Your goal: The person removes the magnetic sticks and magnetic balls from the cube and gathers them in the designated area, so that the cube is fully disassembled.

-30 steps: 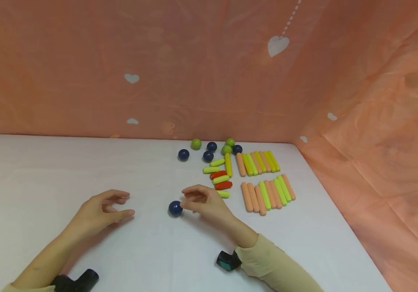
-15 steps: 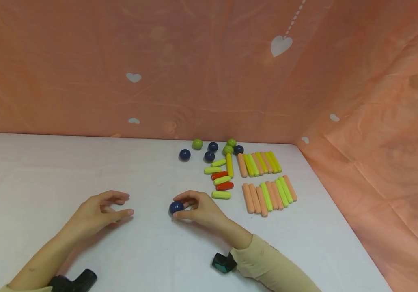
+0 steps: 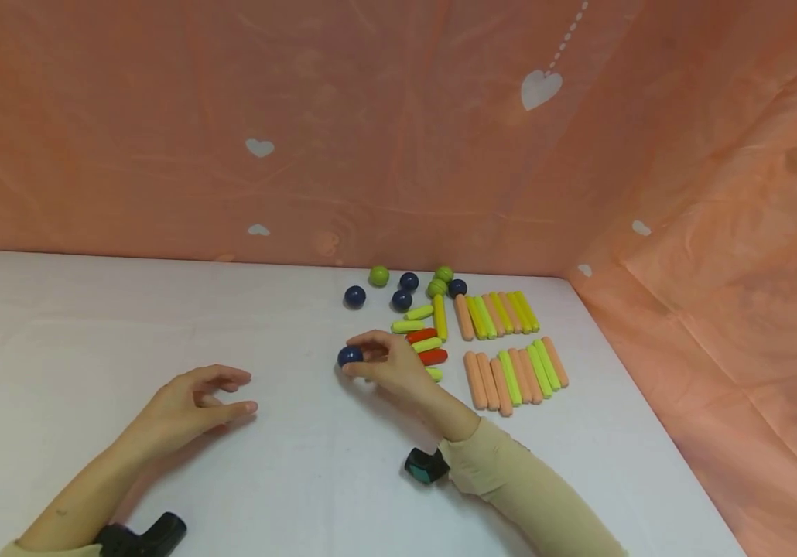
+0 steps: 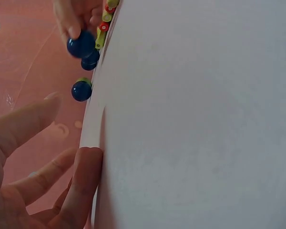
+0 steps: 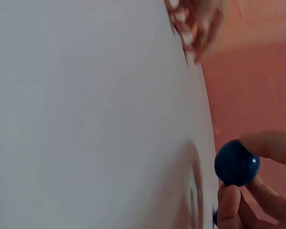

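A glossy dark blue ball (image 3: 350,356) is pinched between the thumb and fingertips of my right hand (image 3: 398,367), over the middle of the table. In the right wrist view the same ball (image 5: 237,163) shows between thumb and fingers, with its shadow cast on the white surface. My left hand (image 3: 193,406) rests at the left with fingers loosely bent and thumb apart, holding nothing. Behind the right hand lie short yellow-green sticks (image 3: 408,326) and red sticks (image 3: 433,357), partly covered by that hand.
At the back stand several blue balls (image 3: 354,297) and green balls (image 3: 379,276). Two rows of sticks, an upper row (image 3: 499,316) and a lower row (image 3: 517,375), lie at the right in peach, yellow and green. An orange curtain (image 3: 301,139) borders the white table (image 3: 92,325).
My right hand closed its fingers round the blue ball and carried it toward the back and slightly right. The left hand stayed in place.
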The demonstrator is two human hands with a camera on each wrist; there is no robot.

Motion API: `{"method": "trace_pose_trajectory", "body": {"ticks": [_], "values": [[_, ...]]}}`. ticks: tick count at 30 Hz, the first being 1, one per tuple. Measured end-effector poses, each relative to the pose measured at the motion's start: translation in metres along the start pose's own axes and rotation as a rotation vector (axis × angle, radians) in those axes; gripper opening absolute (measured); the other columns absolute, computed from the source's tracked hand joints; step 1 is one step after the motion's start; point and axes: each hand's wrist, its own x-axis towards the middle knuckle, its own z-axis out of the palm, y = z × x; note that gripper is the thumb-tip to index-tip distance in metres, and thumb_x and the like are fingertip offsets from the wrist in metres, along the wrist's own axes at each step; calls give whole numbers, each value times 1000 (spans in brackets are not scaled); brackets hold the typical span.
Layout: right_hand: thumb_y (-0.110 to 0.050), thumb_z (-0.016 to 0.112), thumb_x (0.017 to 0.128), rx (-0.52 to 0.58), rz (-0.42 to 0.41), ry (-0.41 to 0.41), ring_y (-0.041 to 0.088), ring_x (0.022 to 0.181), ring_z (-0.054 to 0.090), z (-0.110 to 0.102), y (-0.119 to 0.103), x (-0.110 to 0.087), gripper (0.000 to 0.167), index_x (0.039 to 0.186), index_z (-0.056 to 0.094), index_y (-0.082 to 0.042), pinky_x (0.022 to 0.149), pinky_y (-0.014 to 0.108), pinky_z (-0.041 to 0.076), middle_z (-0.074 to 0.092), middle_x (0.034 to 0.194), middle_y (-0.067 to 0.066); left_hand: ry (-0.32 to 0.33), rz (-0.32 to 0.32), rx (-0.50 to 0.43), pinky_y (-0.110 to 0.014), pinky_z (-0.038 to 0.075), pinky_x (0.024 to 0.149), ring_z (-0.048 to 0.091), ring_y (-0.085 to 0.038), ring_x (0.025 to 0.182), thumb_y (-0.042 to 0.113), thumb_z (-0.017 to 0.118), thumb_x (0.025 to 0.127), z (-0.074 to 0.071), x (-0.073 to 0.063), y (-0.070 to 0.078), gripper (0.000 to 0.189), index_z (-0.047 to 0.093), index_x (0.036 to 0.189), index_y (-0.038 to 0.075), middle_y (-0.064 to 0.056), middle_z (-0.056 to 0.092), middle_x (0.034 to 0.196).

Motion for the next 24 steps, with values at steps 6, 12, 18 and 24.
{"method": "trace_pose_trajectory", "body": {"ticks": [6,12,18,24], "values": [[-15,73,85,-13,47,113,17,92,57,-13,-7,24,36,119,64,-8,77,22,50,64,110,8,-4,-6,-13,-23,52,63,64,-10,71,36,74,84,2,0,1,56,57,126,3,-20,59,119],[-15,72,86,-9,107,168,22,102,59,-20,-9,43,39,123,62,-9,91,32,51,63,118,9,-2,-1,3,-23,50,63,63,-9,70,37,73,85,2,0,1,53,59,125,6,-18,59,119],[-17,74,84,-115,155,222,25,108,57,-22,-7,58,40,122,63,-8,96,34,49,63,120,11,5,-5,14,-23,49,63,62,-9,73,39,72,85,4,0,2,53,59,125,6,-17,60,119],[-15,74,84,-158,154,235,26,108,57,-22,-4,62,40,121,64,-6,94,34,49,63,118,12,12,-3,34,-23,48,64,61,-10,73,40,72,85,5,0,3,53,60,124,7,-16,60,119]]}}
